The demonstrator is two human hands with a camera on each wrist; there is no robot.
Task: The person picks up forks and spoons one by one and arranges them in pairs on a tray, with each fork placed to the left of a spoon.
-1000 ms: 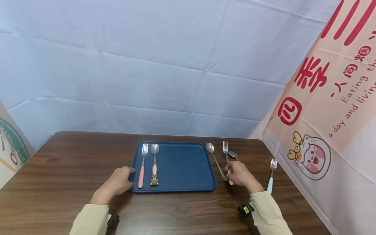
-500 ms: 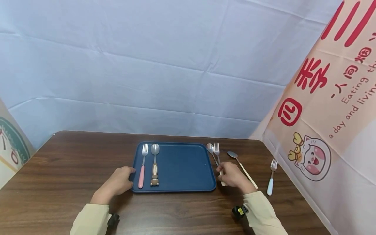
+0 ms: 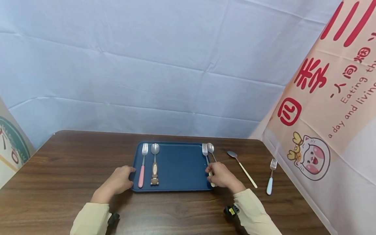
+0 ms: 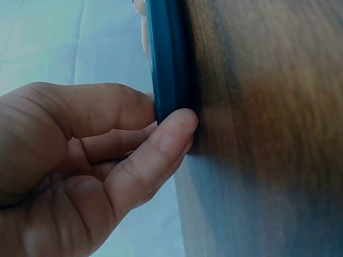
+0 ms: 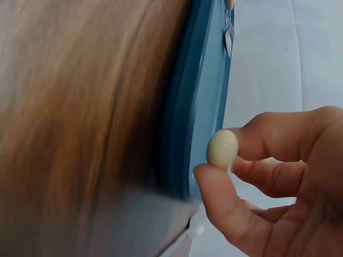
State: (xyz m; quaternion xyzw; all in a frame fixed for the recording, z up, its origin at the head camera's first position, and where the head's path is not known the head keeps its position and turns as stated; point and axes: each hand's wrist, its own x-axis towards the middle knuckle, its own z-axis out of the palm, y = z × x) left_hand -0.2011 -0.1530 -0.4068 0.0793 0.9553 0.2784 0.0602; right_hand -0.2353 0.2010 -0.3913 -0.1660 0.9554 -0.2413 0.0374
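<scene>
A fork (image 3: pixel 205 150) with a cream handle is pinched between the thumb and fingers of my right hand (image 3: pixel 222 176). It overlaps the right rim of the blue tray (image 3: pixel 179 169) in the head view; the right wrist view shows its rounded handle end (image 5: pixel 222 149) up close. With thumb and fingers, my left hand (image 3: pixel 118 181) grips the tray's left edge, seen nearer in the left wrist view as a blue rim (image 4: pixel 167 59). On the tray's left side lie a pink-handled fork (image 3: pixel 141 176) and a spoon (image 3: pixel 154 168) with a brown bear handle.
Just right of the tray lies a metal spoon (image 3: pixel 211 148), its handle partly behind my right hand. Farther right are a cream-handled spoon (image 3: pixel 246 173) and a light-blue-handled fork (image 3: pixel 269 186) on the brown table (image 3: pixel 176 212). Fabric backdrops (image 3: pixel 147 71) stand behind.
My right hand has carried the cream-handled fork leftward, past the metal spoon, to over the tray's right rim. The left hand keeps its place at the tray's edge.
</scene>
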